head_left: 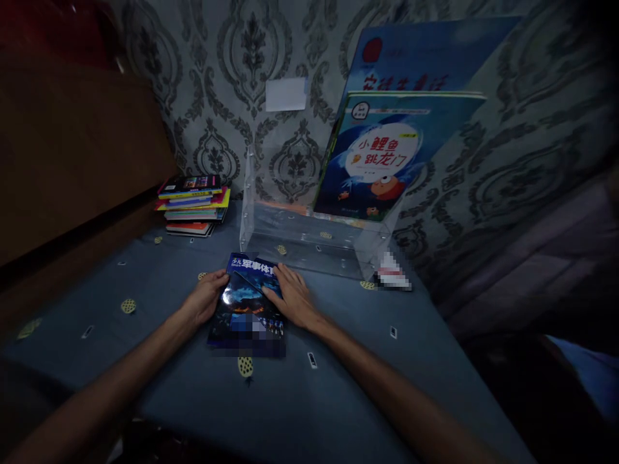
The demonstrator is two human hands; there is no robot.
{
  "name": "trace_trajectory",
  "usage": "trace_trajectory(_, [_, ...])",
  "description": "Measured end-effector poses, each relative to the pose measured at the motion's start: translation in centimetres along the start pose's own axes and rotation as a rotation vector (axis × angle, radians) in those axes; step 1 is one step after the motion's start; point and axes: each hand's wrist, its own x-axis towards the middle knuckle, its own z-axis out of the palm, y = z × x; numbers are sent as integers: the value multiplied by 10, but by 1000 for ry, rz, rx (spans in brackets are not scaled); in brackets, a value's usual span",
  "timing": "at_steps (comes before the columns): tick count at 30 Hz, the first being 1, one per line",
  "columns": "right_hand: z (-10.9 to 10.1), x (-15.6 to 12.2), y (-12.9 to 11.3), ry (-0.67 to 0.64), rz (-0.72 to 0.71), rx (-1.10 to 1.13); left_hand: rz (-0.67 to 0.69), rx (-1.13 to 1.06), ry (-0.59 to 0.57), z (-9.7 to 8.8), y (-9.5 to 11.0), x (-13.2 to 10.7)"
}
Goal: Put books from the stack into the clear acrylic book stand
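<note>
A dark blue book [242, 306] with white Chinese lettering and pictures on its glossy cover lies at the front middle of the cloth-covered table. My left hand [206, 296] is closed on its left edge, thumb near the cover and the other fingers partly hidden. My right hand [293, 296] lies over the upper right side, its fingers stretched out and its thumb reaching across the cover. Just behind the book stands a clear acrylic rack [300, 248]. Leaning upright in the rack's right part is a blue picture book [382, 158] with an orange fish.
A larger blue book [435, 51] stands behind the fish book. To the left rear is a stack of books [193, 206], beside a brown panel [72, 154]. A small white and red item [393, 272] sits right of the rack. The patterned wall [213, 96] bounds the back.
</note>
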Motion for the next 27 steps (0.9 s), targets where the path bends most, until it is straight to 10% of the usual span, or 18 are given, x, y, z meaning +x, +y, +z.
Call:
trace_trajectory(15, [0,-16,0,87,-10,138,47,2,57,9,1,-10])
trace_trajectory(22, [-3,-32,4,43,16,999,111,-7,30,21,4,-15])
trace_trajectory(27, [-26,-35,5,-17,124,1223,240,33,111,38,0,-9])
